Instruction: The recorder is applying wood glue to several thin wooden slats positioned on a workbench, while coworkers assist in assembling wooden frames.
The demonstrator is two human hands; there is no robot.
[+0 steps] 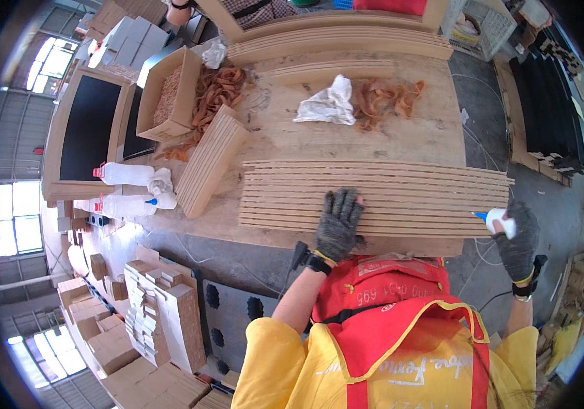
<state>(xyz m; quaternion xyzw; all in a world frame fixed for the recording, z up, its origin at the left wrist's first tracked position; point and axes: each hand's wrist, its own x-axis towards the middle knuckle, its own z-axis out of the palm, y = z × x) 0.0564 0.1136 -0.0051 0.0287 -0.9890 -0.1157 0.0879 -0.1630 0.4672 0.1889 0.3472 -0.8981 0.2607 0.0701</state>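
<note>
Several long, thin wooden strips (373, 194) lie side by side in a row near the table's front edge. My left hand (337, 225), in a grey glove, rests flat on the nearer strips with its fingers stretched out. Gripped in my right hand (520, 238), also gloved, is a small white squeeze bottle (501, 223) with a blue nozzle. The bottle lies tilted at the strips' right ends, nozzle pointing left over them. Whether any liquid leaves the nozzle is too small to tell.
A stack of strips (211, 160) lies left on the wooden table (271, 136). Behind are a cardboard box (166, 95), a white cloth (327, 102) and orange-brown bands (384, 102). Clear jugs (125, 174) stand left. Across the table, another person (264, 12) is beside a wooden frame (339, 24).
</note>
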